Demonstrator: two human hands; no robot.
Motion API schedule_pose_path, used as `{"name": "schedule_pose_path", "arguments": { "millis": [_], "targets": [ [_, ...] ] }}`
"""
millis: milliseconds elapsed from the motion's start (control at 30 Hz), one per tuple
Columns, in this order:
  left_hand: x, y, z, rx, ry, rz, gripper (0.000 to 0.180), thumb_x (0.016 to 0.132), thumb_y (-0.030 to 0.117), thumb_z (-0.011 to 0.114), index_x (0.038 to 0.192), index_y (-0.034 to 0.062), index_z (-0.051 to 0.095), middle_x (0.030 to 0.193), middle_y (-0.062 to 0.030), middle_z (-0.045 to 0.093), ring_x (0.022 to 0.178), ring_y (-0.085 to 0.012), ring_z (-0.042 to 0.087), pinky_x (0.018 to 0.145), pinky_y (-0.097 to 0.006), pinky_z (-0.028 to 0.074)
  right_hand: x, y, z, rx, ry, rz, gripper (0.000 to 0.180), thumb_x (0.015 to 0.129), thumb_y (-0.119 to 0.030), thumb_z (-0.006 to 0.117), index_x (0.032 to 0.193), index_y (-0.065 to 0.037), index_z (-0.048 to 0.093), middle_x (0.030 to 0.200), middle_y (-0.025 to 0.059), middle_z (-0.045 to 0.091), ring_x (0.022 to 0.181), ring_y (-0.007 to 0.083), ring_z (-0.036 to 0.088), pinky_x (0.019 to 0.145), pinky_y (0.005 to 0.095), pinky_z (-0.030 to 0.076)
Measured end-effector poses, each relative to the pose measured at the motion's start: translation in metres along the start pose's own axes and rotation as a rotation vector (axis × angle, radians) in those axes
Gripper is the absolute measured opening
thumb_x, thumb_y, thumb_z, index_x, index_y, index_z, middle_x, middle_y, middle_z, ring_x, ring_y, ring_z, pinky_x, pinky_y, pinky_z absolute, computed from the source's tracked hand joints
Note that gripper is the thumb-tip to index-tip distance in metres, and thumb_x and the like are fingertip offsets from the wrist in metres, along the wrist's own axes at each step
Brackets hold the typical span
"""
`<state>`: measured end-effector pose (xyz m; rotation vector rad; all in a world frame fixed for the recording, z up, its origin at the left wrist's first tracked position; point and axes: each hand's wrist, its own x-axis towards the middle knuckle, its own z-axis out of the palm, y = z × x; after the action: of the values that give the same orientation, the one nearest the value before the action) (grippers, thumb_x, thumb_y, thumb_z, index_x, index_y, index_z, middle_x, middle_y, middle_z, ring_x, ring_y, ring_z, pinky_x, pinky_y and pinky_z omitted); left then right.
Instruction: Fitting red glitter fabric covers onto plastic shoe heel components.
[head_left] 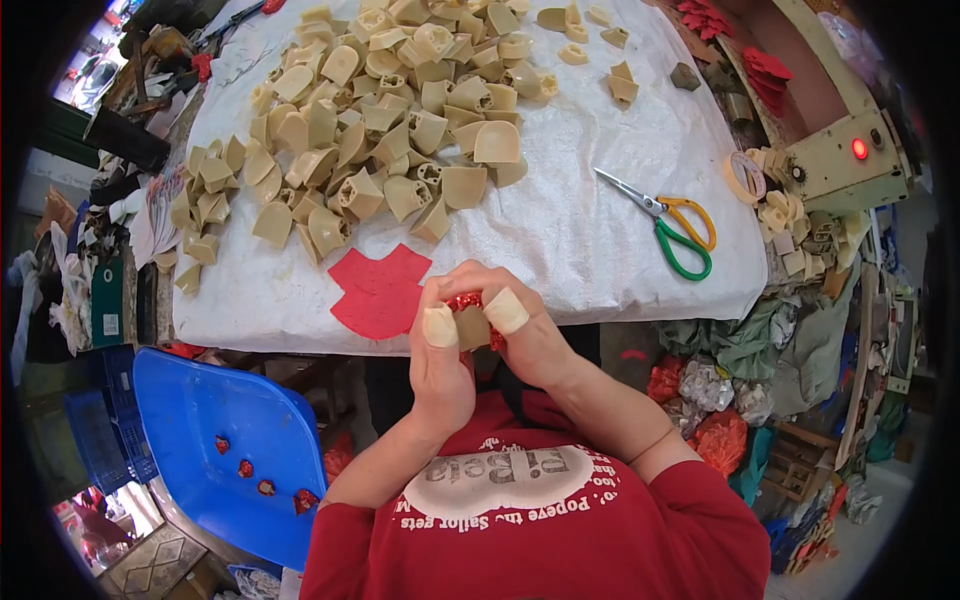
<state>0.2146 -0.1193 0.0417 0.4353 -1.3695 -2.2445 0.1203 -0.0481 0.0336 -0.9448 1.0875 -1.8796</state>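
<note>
Red cloth is covering the person's chest at the lower edge, and both forearms are rising from it toward the near rim of the surface [560, 240]. The left hand [440, 365] is curling closed, its taped thumb pressing the side of a small beige heel [472, 325] partly wrapped in glittery red. The right hand [520, 320] is closing on the same heel from the other side, a taped fingertip lying over its top. The heel is sitting between the two hands, just off the surface's near edge.

To the left, a blue plastic chair [215, 440] is holding four small red scraps [265, 487]. On the surface, one red cut-out [380, 290] with a notched outline is lying flat just beyond the hands. One pair of scissors [665, 225], with one yellow and one green handle loop, is resting to the right, well apart from the cut-out. Farther back, a pile of heels [390, 110], too many to count, is spreading across the surface, smooth, blocky and hollow-backed.

A white woven sheet is covering the surface. At the far right, a cream machine [845, 150] is showing one red light, and bundled cloth is crowding the floor below it.
</note>
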Motion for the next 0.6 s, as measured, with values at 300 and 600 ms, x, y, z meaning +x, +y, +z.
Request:
{"name": "schedule_pose_path", "arguments": {
  "millis": [300, 600],
  "targets": [
    [0.001, 0.000, 0.007, 0.296, 0.051, 0.195, 0.041, 0.096, 0.043, 0.039, 0.101, 0.0034, 0.044, 0.087, -0.0001, 0.045, 0.077, -0.0055, 0.043, 0.065, -0.020, 0.035, -0.002, 0.010, 0.009, -0.340, 0.093, -0.299, 0.032, 0.095, -0.027, 0.045, 0.115, -0.003, 0.049, 0.099, 0.0134, 0.054, 0.088, 0.0247, 0.054, 0.080, 0.0324, 0.043],
    [0.000, 0.019, -0.066, 0.765, -0.019, 0.903, 0.058, 0.062, -0.010, 0.068, 0.113, 0.0016, 0.045, 0.106, -0.0163, 0.059, 0.096, -0.0336, 0.058, 0.085, -0.039, 0.045, 0.019, 0.007, 0.002, -0.303, -0.150, -0.083, 0.048, 0.097, -0.035, 0.041, 0.129, 0.000, 0.042, 0.113, 0.0140, 0.055, 0.098, 0.0214, 0.054, 0.089, 0.0344, 0.040]
  ]
}}
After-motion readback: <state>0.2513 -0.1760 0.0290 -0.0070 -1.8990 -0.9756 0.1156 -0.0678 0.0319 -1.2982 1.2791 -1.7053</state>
